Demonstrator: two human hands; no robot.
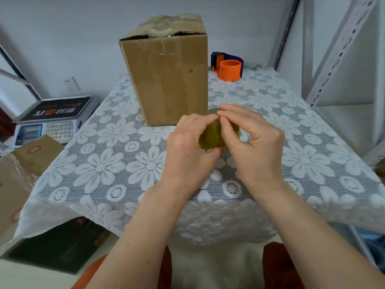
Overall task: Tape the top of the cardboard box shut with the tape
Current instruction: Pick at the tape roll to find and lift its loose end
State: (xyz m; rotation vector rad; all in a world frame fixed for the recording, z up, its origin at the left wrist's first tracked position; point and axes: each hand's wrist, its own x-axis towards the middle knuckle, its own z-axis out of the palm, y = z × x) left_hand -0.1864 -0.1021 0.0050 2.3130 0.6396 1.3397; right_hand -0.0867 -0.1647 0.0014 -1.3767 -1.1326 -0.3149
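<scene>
We're at the prep step: finding the free end of the tape, nothing laid on the box yet as far as we can judge. Left to right: a weighing scale (48, 124) sits off the counter's left side, out of the way. The cardboard box (166, 74) stands upright at the back middle of the counter (104, 163), top flaps roughly closed with some crinkled clear film already over them. Just in front of it, our left hand (187, 142) grips the tape roll (210, 136) around its side; our right hand (250, 134) pinches at the roll's top edge with its fingertips, apparently picking at the tape end. Whether an end is lifted, we can't tell. Next move calls for peeling a length free and carrying it up to the box top. An orange-and-blue tape dispenser (228, 66) sits empty behind right, beside the box. Nothing blocks the reach.
</scene>
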